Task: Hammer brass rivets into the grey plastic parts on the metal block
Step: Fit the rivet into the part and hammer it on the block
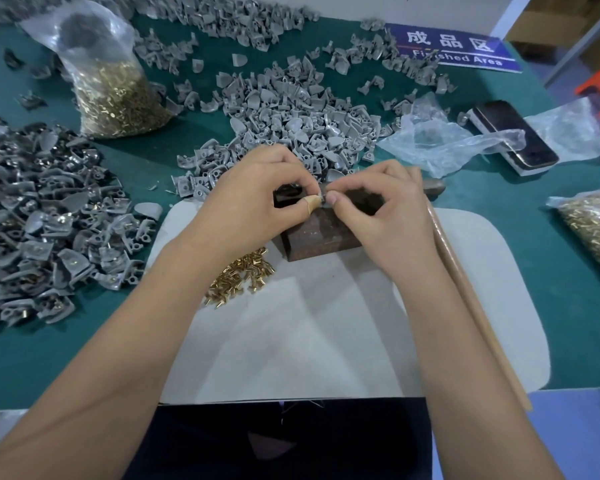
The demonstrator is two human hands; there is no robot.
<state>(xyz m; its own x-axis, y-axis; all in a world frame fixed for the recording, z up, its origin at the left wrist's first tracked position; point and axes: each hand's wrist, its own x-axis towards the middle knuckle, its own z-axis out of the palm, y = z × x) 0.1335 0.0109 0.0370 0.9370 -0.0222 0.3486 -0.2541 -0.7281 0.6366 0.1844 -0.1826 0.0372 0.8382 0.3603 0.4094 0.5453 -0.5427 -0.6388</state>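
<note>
Hands meet over the metal block (321, 237), both forearms reaching in from the lower edge. The left hand (257, 199) curls its fingers, a bandaged thumb tip pinching a small grey plastic part (324, 198) atop the block. The right hand (378, 209) pinches the same part from the other side, fingers bent. Loose brass rivets (239, 278) lie on the white mat (309, 341) just beside the block. The hammer (465, 282) rests on the mat by the right wrist. A blue sign (454, 48) reads "成品区" and "Finished Area", partly covered by grey parts.
</note>
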